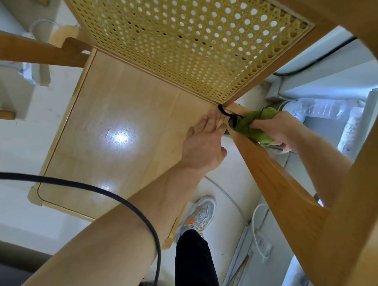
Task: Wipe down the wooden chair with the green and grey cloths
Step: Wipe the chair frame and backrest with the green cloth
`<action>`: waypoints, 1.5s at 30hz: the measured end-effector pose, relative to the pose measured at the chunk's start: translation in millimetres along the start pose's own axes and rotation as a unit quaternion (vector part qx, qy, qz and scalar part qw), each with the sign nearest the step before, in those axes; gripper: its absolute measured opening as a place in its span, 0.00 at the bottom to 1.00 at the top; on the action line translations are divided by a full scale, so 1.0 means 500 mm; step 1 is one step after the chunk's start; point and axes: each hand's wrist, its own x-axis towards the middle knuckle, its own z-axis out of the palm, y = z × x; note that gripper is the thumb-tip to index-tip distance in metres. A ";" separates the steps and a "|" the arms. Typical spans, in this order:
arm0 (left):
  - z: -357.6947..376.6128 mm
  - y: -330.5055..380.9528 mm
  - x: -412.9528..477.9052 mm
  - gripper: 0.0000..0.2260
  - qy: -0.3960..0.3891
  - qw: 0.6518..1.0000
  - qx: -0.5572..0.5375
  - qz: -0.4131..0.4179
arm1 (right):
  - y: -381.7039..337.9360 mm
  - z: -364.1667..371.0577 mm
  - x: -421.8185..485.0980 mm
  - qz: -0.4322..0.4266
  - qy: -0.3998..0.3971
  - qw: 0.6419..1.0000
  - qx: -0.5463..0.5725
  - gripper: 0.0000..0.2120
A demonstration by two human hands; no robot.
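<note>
- The pale wooden chair with a glossy flat seat (118, 125) fills the view from above. It is the largest thing here and lies directly under and ahead of both hands.
- Its woven cane backrest panel, honey-yellow and pierced with round holes (179, 38), rises from the far edge of the seat. It looks rough and open, where the seat is smooth enough to mirror a lamp.
- The chair's darker wooden armrest rail (276, 181) runs with its long axis from the near right down to the back corner of the seat, where it meets the backrest frame.
- The right hand (273, 128) is clenched around the crumpled green cloth (249, 124), pressing it onto the rail's far end beside that corner. It is the hand nearer the joint, so I judge the coming stroke follows the rail's length.
- The left hand (203, 143) lies open and flat, fingers spread on the seat's back right corner, just beside the cloth and holding nothing.
- A small black hook or cord end (224, 110) sits at the joint, touching the cloth's edge.
- No grey cloth is visible.
</note>
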 end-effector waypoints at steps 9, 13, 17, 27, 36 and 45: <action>0.008 -0.001 0.000 0.31 0.011 1.000 -0.022 -0.005 | 0.059 0.051 0.015 -0.171 0.070 0.955 0.232 0.12; 0.006 0.000 -0.003 0.30 0.009 1.000 -0.025 -0.005 | 0.099 0.092 0.017 -0.084 0.093 0.943 0.307 0.14; 0.006 0.012 -0.004 0.31 0.007 0.999 -0.037 -0.020 | 0.128 0.085 0.024 0.038 -0.002 0.901 0.433 0.16; 0.014 0.005 -0.003 0.31 0.020 1.000 -0.017 0.001 | 0.147 0.248 0.131 0.166 -0.089 0.745 0.640 0.21; 0.010 0.005 -0.006 0.33 -0.003 0.999 -0.042 0.002 | 0.181 0.279 0.036 0.118 -0.138 0.657 0.731 0.11; 0.000 -0.010 -0.002 0.31 -0.022 0.999 -0.016 0.020 | 0.096 0.169 0.160 0.077 -0.062 0.748 0.656 0.21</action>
